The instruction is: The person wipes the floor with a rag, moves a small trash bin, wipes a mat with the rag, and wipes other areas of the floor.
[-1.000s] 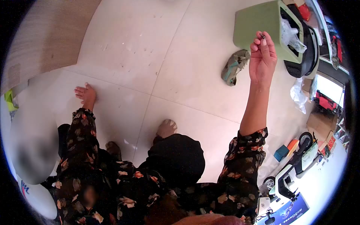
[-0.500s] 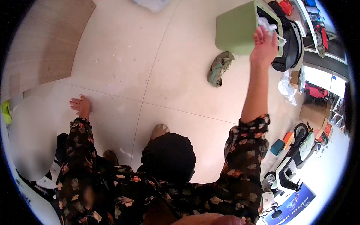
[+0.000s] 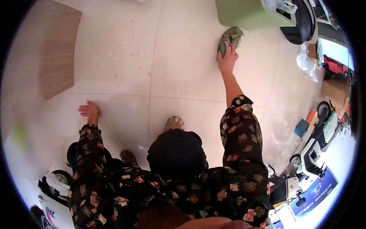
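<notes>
Crumpled rag (image 3: 230,35) on pale floor tiles (image 3: 187,66), green bin (image 3: 249,15), white scooter (image 3: 305,154)

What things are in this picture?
Rag: 1, greenish, upper right
Bin: 1, green, upper right
Dark object: 1, black, upper right
Plastic bags: 2, whitish, upper right
Wooden panel: 1, brown, upper left
Cardboard: 1+, brown, right
Box: 1, teal, right
Orange item: 1, orange, right
Scooters: 2+, white, lower corners
Poster: 1, blue, lower right
Shoes: 2, brownish, lower middle
Trousers: 1, black, lower middle
Sleeves: 2, black floral, below hands
Left hand: 1, bare, left
Right hand: 1, bare, over rag
</notes>
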`<state>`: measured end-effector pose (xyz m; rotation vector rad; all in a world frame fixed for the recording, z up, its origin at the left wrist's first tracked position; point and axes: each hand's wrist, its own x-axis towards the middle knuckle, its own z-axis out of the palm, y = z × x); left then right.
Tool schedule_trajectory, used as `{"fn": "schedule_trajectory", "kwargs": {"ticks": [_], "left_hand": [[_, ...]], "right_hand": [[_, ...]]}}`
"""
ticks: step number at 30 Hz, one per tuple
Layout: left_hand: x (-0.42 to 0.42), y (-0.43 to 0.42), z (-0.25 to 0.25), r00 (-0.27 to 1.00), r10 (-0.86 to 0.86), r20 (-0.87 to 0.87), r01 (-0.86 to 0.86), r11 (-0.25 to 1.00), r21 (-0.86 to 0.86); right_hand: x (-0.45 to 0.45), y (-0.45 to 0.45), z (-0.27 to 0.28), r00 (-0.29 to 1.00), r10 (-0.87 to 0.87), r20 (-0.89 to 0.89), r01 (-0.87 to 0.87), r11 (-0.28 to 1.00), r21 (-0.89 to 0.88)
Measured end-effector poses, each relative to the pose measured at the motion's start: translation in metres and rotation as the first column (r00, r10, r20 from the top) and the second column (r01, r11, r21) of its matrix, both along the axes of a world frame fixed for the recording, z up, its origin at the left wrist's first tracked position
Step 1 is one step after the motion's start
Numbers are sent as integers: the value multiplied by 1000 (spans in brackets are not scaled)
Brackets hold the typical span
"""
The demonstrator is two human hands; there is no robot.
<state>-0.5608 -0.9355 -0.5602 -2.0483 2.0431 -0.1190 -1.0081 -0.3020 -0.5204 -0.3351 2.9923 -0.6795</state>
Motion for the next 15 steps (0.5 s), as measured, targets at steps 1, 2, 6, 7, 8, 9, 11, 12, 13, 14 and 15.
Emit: {"fn": "schedule_trajectory", "kwargs": {"ticks": [1, 2, 6, 7, 8, 9, 11, 12, 13, 14, 15], "left_hand": [[4, -1, -3, 1000, -7, -5, 7, 1000, -23], [7, -2, -4, 1000, -14, -10, 14, 999, -46], [-1, 1, 14, 996, -40, -76, 35, 997, -65], [-1, -2, 15, 995, -56, -80, 51, 997, -64], [9, -17, 7, 994, -89, -59, 85, 995, -60], [16, -27, 0, 992, -122, -38, 120, 991, -53], [14, -33, 1, 994, -113, 14, 113, 993, 20], [14, -34, 2, 993, -110, 41, 107, 993, 57], [15, -33, -1, 994, -109, 3, 109, 990, 86], [16, -32, -4, 994, -108, -36, 111, 987, 116], [17, -30, -6, 992, -105, -74, 115, 983, 146]], "right_hand": [[-6, 4, -5, 999, -40, -10, 40, 999, -19], [-12, 11, 0, 995, -85, -45, 82, 994, -78], [-28, 52, 45, 832, -530, -166, 448, 817, -363], [-31, 73, 47, 767, -620, -166, 505, 742, -442], [-34, 93, 48, 693, -704, -156, 549, 656, -518], [-30, 103, 60, 610, -791, -38, 621, 508, -597], [-31, 130, 64, 471, -862, 186, 774, 303, -556], [-33, 156, 52, 410, -870, 275, 856, 263, -445], [-36, 169, 45, 339, -873, 351, 918, 226, -325], [-46, 163, 48, 454, -838, 304, 871, 344, -352], [-60, 155, 49, 561, -788, 253, 808, 455, -373]]}}
